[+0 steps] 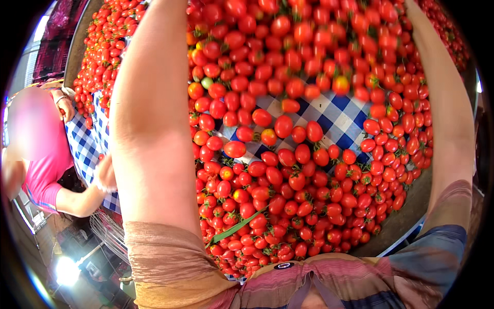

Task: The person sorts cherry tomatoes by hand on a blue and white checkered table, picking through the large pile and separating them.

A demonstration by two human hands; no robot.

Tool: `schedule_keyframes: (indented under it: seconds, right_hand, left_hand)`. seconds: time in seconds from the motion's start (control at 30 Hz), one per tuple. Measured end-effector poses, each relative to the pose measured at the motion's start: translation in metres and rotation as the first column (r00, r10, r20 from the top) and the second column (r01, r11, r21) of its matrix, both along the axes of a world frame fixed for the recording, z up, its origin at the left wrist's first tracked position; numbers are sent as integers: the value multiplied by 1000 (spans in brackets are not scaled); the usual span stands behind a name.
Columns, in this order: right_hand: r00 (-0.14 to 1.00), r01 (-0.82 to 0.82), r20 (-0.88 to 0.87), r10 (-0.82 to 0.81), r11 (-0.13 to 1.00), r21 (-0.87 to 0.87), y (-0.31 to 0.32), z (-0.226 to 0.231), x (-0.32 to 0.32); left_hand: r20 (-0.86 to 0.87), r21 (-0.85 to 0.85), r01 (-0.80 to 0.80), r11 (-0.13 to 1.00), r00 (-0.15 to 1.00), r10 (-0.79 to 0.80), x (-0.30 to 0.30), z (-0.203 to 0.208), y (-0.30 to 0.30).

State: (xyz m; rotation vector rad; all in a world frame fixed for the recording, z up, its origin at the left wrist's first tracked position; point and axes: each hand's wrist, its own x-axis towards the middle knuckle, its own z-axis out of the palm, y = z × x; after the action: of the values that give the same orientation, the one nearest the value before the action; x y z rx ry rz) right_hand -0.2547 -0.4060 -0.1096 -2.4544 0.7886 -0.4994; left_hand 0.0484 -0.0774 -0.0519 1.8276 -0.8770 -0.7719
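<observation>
Both my forearms reach up past the top edge, so my left hand and my right hand are out of the picture. Between the arms spreads a deep heap of small red cherry tomatoes (303,206), many with green stem caps. Those toward the far middle are smeared by motion. Some tomatoes are orange or yellow, and one green tomato (207,83) lies near my left forearm (154,113). A long green leaf (237,227) rests on the near part of the heap. Blue-and-white checked cloth (329,110) shows through a gap in the middle. My right forearm (445,92) borders the heap's right side.
At the left a person in a pink shirt (49,177) leans toward more tomatoes (105,56) on checked cloth (85,141), one hand (64,107) at its edge. Below are a wire basket (109,234) and a bright lamp (67,271). The table's rim (411,219) curves at near right.
</observation>
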Motion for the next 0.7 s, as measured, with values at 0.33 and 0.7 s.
schedule_keyframes:
  seconds: [0.33,0.7]
  right_hand:
    - [741,-652,327,586,512,560,315,19,65]
    - [653,-757,-3,758,652,-37,472,119,-128]
  left_hand:
    - [-255,290,214,933,957,-140,-69,2,195]
    - [471,21,-600,799,711,522,-338,76,492]
